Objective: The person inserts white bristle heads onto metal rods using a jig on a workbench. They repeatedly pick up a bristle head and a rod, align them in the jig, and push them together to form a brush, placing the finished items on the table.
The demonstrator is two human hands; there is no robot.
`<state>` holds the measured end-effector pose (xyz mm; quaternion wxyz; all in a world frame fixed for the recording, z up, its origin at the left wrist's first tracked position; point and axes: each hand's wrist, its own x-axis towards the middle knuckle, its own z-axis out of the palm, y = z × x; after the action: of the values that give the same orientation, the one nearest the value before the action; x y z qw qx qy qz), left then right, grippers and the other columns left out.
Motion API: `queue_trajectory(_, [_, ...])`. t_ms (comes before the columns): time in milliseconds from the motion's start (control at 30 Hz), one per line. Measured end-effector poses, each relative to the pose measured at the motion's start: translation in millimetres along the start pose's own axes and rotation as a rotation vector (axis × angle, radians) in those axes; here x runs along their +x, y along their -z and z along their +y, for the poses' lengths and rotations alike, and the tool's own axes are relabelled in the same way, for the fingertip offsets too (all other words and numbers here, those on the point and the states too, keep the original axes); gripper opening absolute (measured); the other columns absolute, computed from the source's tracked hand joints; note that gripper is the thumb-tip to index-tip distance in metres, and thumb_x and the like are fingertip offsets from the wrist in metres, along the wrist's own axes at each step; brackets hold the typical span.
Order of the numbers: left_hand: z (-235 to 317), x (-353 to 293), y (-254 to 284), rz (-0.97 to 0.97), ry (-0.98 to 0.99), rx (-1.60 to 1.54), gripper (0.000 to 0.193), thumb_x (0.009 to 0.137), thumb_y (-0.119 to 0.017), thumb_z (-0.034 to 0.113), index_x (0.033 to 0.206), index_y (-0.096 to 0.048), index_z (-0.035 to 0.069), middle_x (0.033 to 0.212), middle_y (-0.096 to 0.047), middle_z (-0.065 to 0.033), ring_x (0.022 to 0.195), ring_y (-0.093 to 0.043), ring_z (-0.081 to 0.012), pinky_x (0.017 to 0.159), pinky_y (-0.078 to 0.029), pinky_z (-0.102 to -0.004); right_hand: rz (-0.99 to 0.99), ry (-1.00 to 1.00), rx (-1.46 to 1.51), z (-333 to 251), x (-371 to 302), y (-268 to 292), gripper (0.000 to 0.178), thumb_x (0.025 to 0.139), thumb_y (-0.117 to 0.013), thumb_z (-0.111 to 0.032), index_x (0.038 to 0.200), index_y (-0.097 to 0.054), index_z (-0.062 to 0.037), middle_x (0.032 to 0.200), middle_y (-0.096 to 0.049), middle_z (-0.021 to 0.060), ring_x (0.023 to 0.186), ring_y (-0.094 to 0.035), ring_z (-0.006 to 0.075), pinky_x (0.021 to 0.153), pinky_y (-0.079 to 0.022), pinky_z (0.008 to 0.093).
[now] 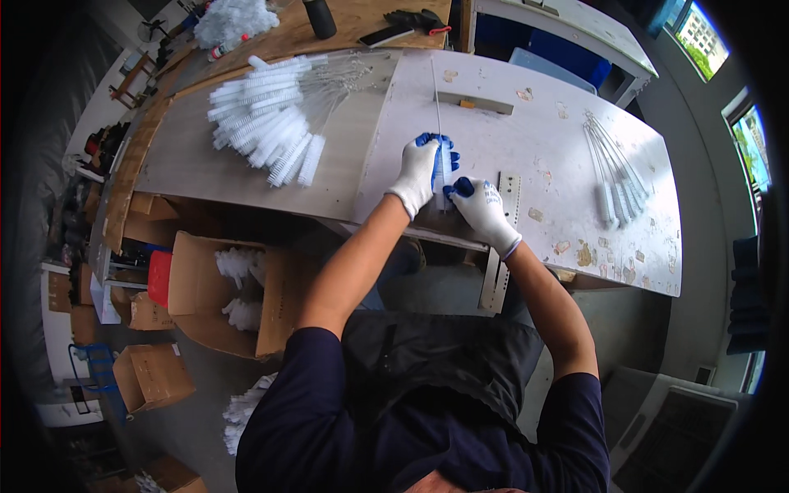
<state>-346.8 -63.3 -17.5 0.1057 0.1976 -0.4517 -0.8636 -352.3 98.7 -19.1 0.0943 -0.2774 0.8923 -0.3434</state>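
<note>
Both gloved hands, left (419,170) and right (483,210), pinch one brush (441,152) on the table (542,156): light, springy wire stem, soft bristles, probably best held by the stem

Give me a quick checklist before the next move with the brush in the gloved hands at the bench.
1. Left hand in white-and-blue glove closed around the white bottle brush with thin wire stem: ok.
2. Right hand gloved, at the brush's lower end: ok; exact grip cannot tell.
3. Wire stem straight, running away across the worn grey tabletop: ok.
4. Large heap of white brushes lies apart on the left: ok.
5. Small row of brushes lies apart on the right: ok.
6. Metal ruler beside the right hand, overhanging the edge: not ok.
</note>
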Motion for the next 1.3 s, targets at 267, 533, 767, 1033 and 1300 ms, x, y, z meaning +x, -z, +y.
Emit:
queue_trajectory(267, [-1.6,16.6,21.1,-0.248,0.146,0.241,0.029,0.103,-0.051,0.018,0.118,-0.066,-0.002,0.095,-0.069,-0.0126,0.085,-0.071,-0.026,0.077,-0.06,-0.0384,0.006,-0.098,0.341,25.6,2.5,-7.8,0.022,0.088,-0.068,-0.018,0.101,-0.076,-0.0017,0.09,-0.075,0.0171,0.085,-0.073,0.0292,0.079,-0.055,0.0387])
queue_trajectory(533, [-15.0,21.8,2.6,-0.09,0.106,0.168,0.022,0.099,-0.053,0.013,0.107,-0.069,-0.001,0.086,-0.068,-0.0115,0.073,-0.069,-0.024,0.066,-0.06,-0.0379,0.003,-0.126,0.507,25.6,1.8,-3.5,0.022,0.089,-0.068,-0.015,0.103,-0.075,-0.0005,0.092,-0.075,0.0168,0.087,-0.073,0.0251,0.081,-0.054,0.0366])
queue_trajectory(767, [-27.9,18.5,-7.3,-0.089,0.115,0.233,0.023,0.1,-0.052,0.014,0.103,-0.07,-0.001,0.08,-0.067,-0.0098,0.068,-0.067,-0.0211,0.06,-0.057,-0.0357,0.097,0.006,0.079,31.6,-2.8,-12.1,0.024,0.086,-0.069,-0.022,0.102,-0.072,-0.0041,0.093,-0.073,0.0191,0.09,-0.071,0.0372,0.082,-0.054,0.0446])
queue_trajectory(1033, [-34.6,22.4,-9.2,-0.075,0.083,0.246,0.021,0.099,-0.053,0.01,0.101,-0.071,-0.001,0.086,-0.07,-0.0106,0.067,-0.067,-0.0211,0.059,-0.057,-0.0352,0.209,0.302,-0.038,43.3,-19.1,5.4,0.032,0.083,-0.067,-0.015,0.114,-0.066,-0.0096,0.119,-0.066,0.014,0.105,-0.065,0.0345,0.087,-0.053,0.0437])
queue_trajectory(1300, [-33.1,15.9,-11.3,-0.035,0.094,0.262,0.021,0.097,-0.057,0.011,0.103,-0.072,-0.002,0.089,-0.073,-0.0121,0.071,-0.07,-0.0216,0.063,-0.058,-0.0342,-0.147,0.747,-0.51,35.7,-22.8,33.1,0.065,0.079,-0.076,-0.031,0.137,-0.056,-0.0106,0.143,-0.052,0.0105,0.116,-0.055,0.0291,0.096,-0.049,0.0431])
